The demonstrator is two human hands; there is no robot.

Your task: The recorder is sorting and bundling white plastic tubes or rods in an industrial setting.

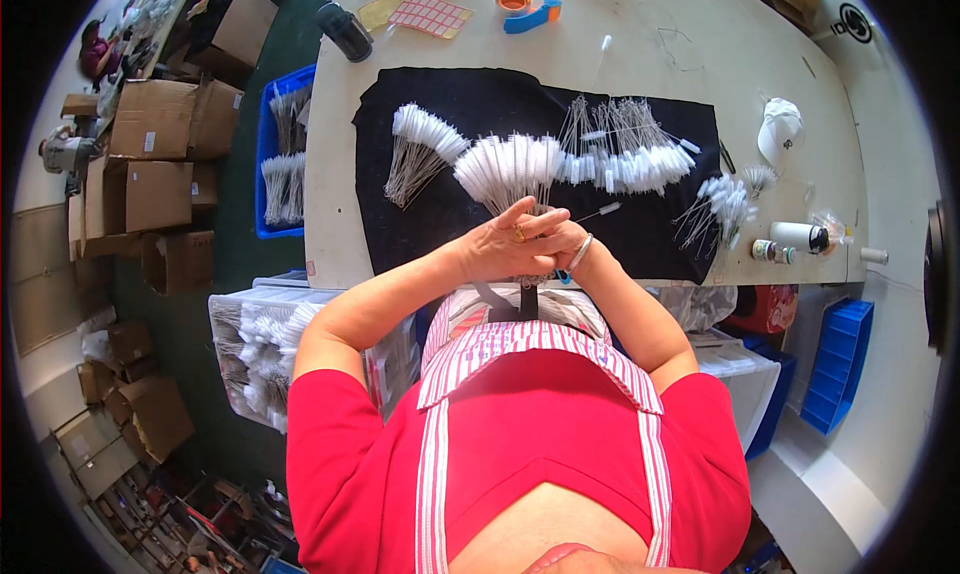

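Note:
A thick bundle of small wire-handled brushes (510,167) fans its white bristle heads away from me. My left hand (497,251) is wrapped around the wire stems, its fingers reaching over toward the right; a ring shows on one finger. From the other side my right hand (568,244) closes on the same stems, its fingers meeting the left ones. Where the palms press on the wires is hidden. Under the hands spreads a black cloth (400,244). To the left lies another fanned bunch of brushes (424,139), and to the right a wide pile of brushes (625,164).
A loose heap of brushes (722,209) lies at the cloth's right edge. Farther right are a white cap (780,131) and a white bottle (798,236). A tape dispenser (533,16) and a dark bottle (345,31) stand at the back. Left, a blue crate (285,79) holds brushes.

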